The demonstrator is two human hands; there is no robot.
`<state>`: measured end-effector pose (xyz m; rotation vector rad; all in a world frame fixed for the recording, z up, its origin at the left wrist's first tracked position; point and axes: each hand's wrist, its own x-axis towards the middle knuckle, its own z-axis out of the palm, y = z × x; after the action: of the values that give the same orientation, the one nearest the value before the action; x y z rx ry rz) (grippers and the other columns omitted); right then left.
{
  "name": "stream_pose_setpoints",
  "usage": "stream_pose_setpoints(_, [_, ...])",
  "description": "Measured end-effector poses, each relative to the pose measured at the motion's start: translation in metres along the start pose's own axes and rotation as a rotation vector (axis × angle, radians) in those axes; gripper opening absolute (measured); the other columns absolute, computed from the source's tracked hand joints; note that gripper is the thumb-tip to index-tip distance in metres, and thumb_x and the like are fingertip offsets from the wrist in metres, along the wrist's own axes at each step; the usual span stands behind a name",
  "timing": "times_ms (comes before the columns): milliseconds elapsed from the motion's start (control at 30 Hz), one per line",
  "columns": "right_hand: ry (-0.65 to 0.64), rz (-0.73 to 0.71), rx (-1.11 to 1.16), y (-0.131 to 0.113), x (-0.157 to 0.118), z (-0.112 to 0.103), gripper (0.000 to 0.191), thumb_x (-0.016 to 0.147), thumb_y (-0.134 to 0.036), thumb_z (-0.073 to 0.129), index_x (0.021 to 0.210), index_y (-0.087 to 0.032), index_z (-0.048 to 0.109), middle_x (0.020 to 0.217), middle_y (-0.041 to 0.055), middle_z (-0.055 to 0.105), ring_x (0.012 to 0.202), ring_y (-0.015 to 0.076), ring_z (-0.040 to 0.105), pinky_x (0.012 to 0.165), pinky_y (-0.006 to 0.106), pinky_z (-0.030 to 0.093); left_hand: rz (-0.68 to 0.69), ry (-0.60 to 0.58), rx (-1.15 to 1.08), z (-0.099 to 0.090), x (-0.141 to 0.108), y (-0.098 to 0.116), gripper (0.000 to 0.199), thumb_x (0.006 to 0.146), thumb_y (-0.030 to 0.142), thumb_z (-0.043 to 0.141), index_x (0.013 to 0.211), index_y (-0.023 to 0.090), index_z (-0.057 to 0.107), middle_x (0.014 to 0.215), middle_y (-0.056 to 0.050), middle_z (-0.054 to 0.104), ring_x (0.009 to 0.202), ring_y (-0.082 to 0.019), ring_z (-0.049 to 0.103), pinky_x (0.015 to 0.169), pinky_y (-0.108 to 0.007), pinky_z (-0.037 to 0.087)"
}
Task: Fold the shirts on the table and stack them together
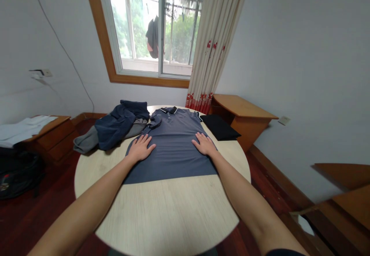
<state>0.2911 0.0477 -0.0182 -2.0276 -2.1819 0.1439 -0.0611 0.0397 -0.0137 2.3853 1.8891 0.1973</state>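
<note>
A dark blue-grey polo shirt (173,148) lies spread out front side up, its collar toward the window and its hem toward me. My left hand (141,148) rests flat on the shirt's left side with the fingers spread. On the right side of the shirt, my right hand (204,144) also lies flat, fingers apart. Neither hand grips anything. The shirt's left sleeve looks bunched near the shoulder. Beneath it is a round pale wooden table (170,213).
A heap of navy and grey clothes (118,123) sits at the table's left, partly over the edge. Folded black cloth (221,127) lies at the right. Behind are a wooden desk (245,107) and a curtain (214,44). A black bag (19,173) is on the floor at left.
</note>
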Motion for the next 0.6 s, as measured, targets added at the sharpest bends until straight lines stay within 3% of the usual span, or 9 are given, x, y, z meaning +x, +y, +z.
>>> stream_pose_setpoints(133, [0.013,0.032,-0.007,0.009,0.003,0.001,0.066,0.103,-0.055,0.031,0.157,-0.017,0.033,0.165,0.01,0.025,0.153,0.0249,0.021,0.123,0.045,0.017,-0.017,-0.071,0.024,-0.002,-0.003,-0.002,0.075,0.099,0.06,0.025,0.16,0.016,0.028,0.168,-0.011,0.015,0.155,-0.028,0.011,0.124,-0.049,0.013])
stream_pose_setpoints(333, [0.03,0.01,-0.041,0.003,-0.01,-0.002,0.067,0.104,-0.053,0.029,0.157,-0.013,0.033,0.165,0.0096,0.026,0.153,0.0261,0.023,0.123,0.045,0.019,-0.073,-0.239,0.024,-0.01,-0.021,0.019,0.077,0.097,0.066,0.024,0.162,0.027,0.016,0.168,-0.007,-0.001,0.155,-0.037,-0.001,0.115,-0.072,0.009])
stream_pose_setpoints(467, [0.013,-0.013,-0.096,0.004,-0.04,-0.004,0.068,0.103,-0.054,0.027,0.158,-0.013,0.031,0.165,0.0087,0.025,0.153,0.0263,0.022,0.123,0.045,0.02,-0.079,-0.28,0.061,-0.015,-0.039,0.03,0.074,0.098,0.064,0.023,0.162,0.028,0.016,0.168,-0.007,0.0,0.154,-0.039,0.0,0.111,-0.077,0.014])
stream_pose_setpoints(600, [-0.015,-0.019,-0.16,-0.001,-0.084,-0.007,0.071,0.103,-0.055,0.024,0.158,-0.012,0.031,0.165,0.0103,0.024,0.153,0.0285,0.022,0.122,0.046,0.022,-0.07,-0.338,0.155,-0.024,-0.074,0.04,0.072,0.098,0.062,0.023,0.162,0.028,0.015,0.168,-0.007,-0.001,0.154,-0.038,0.0,0.11,-0.077,0.019])
